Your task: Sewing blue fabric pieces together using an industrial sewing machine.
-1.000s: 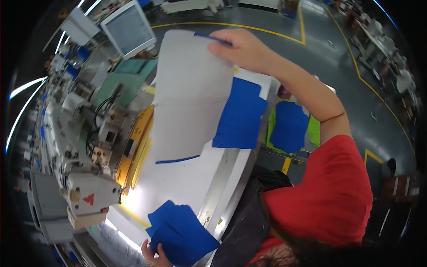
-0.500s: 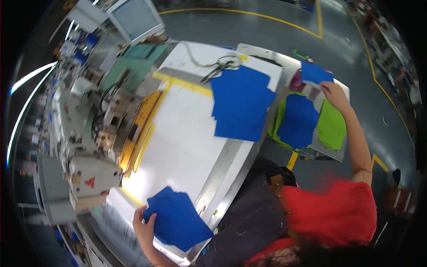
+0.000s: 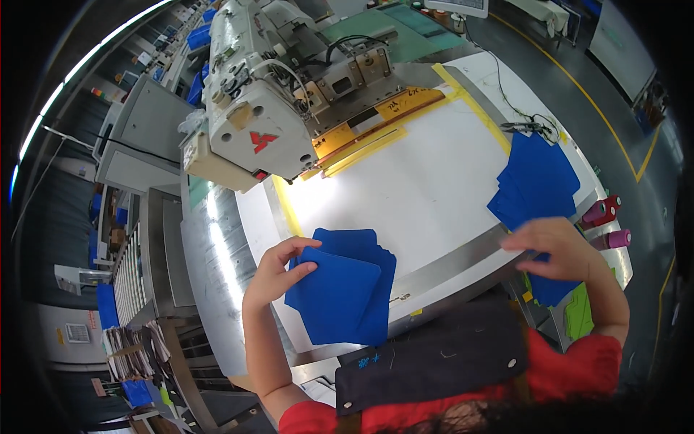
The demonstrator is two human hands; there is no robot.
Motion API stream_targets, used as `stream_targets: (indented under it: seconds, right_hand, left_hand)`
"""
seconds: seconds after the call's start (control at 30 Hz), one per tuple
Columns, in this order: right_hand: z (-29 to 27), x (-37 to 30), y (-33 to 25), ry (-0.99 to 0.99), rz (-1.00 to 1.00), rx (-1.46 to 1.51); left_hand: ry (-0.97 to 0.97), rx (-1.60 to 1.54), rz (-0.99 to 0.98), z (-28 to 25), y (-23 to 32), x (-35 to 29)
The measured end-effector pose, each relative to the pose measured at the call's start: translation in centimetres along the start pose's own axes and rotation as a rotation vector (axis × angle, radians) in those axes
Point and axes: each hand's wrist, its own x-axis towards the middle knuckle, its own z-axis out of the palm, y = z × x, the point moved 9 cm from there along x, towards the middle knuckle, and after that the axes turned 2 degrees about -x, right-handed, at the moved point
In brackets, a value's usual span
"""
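Note:
My left hand [image 3: 283, 273] grips the upper left edge of a blue fabric piece [image 3: 338, 286], thumb on top. That piece lies in a small, uneven pile of blue pieces at the table's near left. My right hand [image 3: 555, 249], slightly blurred, hovers by the table's right front edge, thumb and fingers apart with nothing visible between them. Beyond it a fanned stack of blue fabric pieces [image 3: 538, 177] rests on the white table. More blue fabric [image 3: 555, 291] shows below the right hand, partly hidden by it.
A sewing machine head [image 3: 264, 119] with a yellow-edged clamp [image 3: 383, 119] stands across the white work surface [image 3: 412, 199]. Thread cones [image 3: 614, 239] and green fabric pieces [image 3: 578, 312] are at the right. A cable [image 3: 531, 124] lies behind the far stack.
My view has turned left toward the machine. My right hand has come back from the side stand toward the table and no longer holds up a blue piece. My left hand stays at the near pile.

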Motion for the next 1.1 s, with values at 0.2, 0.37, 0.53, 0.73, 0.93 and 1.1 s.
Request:
stream_targets:
  seconds: [0.2, 0.37, 0.53, 0.73, 0.93, 1.1]
  right_hand:
    - [10.0, 14.7, -6.3, 0.192, -0.934, -0.497]
    - [16.7, 22.1, -4.7, 0.006, -1.009, -0.347]
    - [15.7, 26.5, -3.1, 0.214, -0.945, -0.433]
    - [11.1, 23.8, 6.1, 0.141, -0.63, -0.683]
    - [7.8, 23.5, 11.0, 0.034, -0.188, -0.704]
    - [8.0, 23.1, 9.2, 0.221, -0.243, -0.59]
  left_hand:
    - [-0.143, -0.173, -0.015, 0.8, -1.5, 6.0]
    - [0.057, 0.164, -0.208, -4.4, -5.9, 8.9]
    - [0.468, 0.603, -0.115, -10.0, -7.0, 11.2]
    - [0.666, 0.709, 0.187, -5.5, -2.6, 7.6]
    - [0.245, 0.779, 0.383, 5.1, 1.6, 9.9]
    - [0.33, 0.957, 0.353, 6.4, 0.4, 13.1]
